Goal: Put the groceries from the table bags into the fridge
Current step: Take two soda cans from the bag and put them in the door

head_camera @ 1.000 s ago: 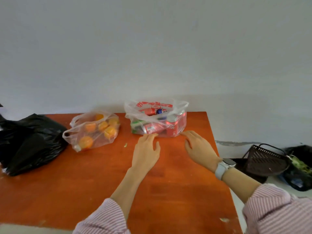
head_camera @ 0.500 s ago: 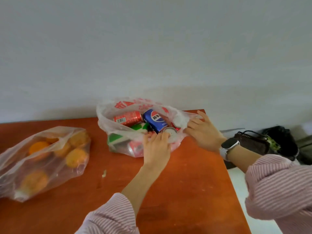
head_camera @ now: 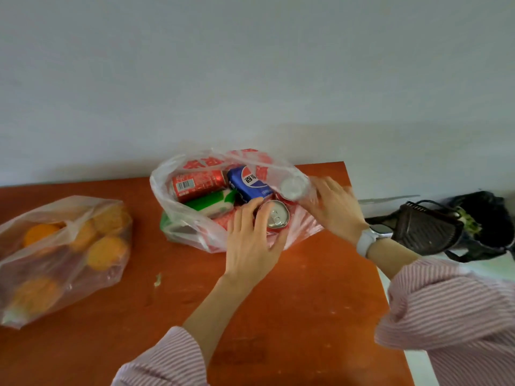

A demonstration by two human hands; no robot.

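— Where are the groceries sitting?

— The drinks bag (head_camera: 195, 227) is lying open at the back of the desk (head_camera: 320, 316), with a red can (head_camera: 199, 183), a blue can (head_camera: 249, 185) and an upright can (head_camera: 274, 214) showing inside.

— And the hands?

— The left hand (head_camera: 252, 243) is reaching in, fingers curling against the upright can. The right hand (head_camera: 334, 207) is pinching the bag's rim, holding it wide.

— Progress?

— Barely starting, I'd judge: nothing is out, and the bag of oranges (head_camera: 64, 254) is waiting untouched. No fridge is showing.
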